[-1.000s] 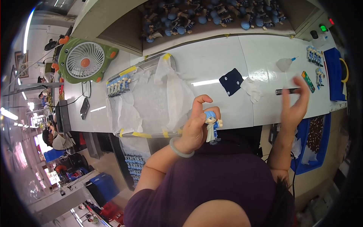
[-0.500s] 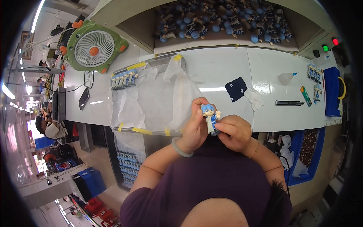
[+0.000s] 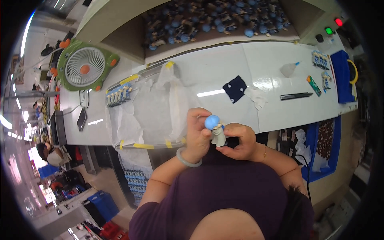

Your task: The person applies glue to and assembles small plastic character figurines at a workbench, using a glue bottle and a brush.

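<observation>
Two-handedly grips figurine (image 3: 218, 137) with left hand (image 3: 197, 137) and right hand (image 3: 243, 141); seems light, stiff, slick; best held by torso.

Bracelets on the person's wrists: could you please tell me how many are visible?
2: a thick pale bangle on the wrist of the left hand, and a thin bracelet on the wrist of the right hand.

The bare left hand (image 3: 197, 139) pointed upward, fingers curled over and thumb bent inward. Close beside it, the bare right hand (image 3: 243, 141) pinched, fingers bent. The bare left forearm (image 3: 169, 171) and bare right forearm (image 3: 281, 161) slanted inward.
</observation>
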Demonstrator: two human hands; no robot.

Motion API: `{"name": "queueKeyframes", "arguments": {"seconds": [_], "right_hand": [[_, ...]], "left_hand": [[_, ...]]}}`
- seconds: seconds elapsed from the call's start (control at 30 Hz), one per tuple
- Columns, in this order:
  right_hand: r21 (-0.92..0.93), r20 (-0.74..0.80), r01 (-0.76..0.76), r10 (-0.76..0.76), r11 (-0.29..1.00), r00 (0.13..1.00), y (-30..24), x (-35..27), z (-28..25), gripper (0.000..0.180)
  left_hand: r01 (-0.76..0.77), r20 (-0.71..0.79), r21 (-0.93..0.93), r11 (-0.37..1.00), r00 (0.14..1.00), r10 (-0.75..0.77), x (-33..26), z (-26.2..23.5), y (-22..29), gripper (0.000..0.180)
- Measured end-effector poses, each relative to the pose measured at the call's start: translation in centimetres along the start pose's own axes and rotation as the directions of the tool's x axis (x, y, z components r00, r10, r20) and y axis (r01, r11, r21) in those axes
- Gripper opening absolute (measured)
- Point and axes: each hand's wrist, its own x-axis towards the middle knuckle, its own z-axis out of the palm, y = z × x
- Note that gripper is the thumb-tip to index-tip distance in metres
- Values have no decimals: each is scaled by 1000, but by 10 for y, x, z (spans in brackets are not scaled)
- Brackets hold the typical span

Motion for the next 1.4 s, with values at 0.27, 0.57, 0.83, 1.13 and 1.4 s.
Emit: {"name": "queueKeyframes", "arguments": {"seconds": [0.27,0.57,0.83,1.13,1.4], "right_hand": [[-375,-67,-56,33,925,997,10,-4,-55,8],[-664,-394,-432,205,611,896,9,-8,-116,14],[-604,-208,-395,341,693,917,20,0,-84,11],[209,106,-536,526,818,844,-32,26,-54,11],[313,25,-481,499,819,866,-14,18,-84,12]], "left_hand": [[263,-91,-5,965,961,-262,8,6,0,45],[423,141,-374,825,906,-400,12,5,-2,49],[454,267,-242,858,881,-391,12,4,0,21],[157,137,386,909,965,-225,22,13,0,39],[121,-101,270,955,990,-97,23,-13,0,23]]}}
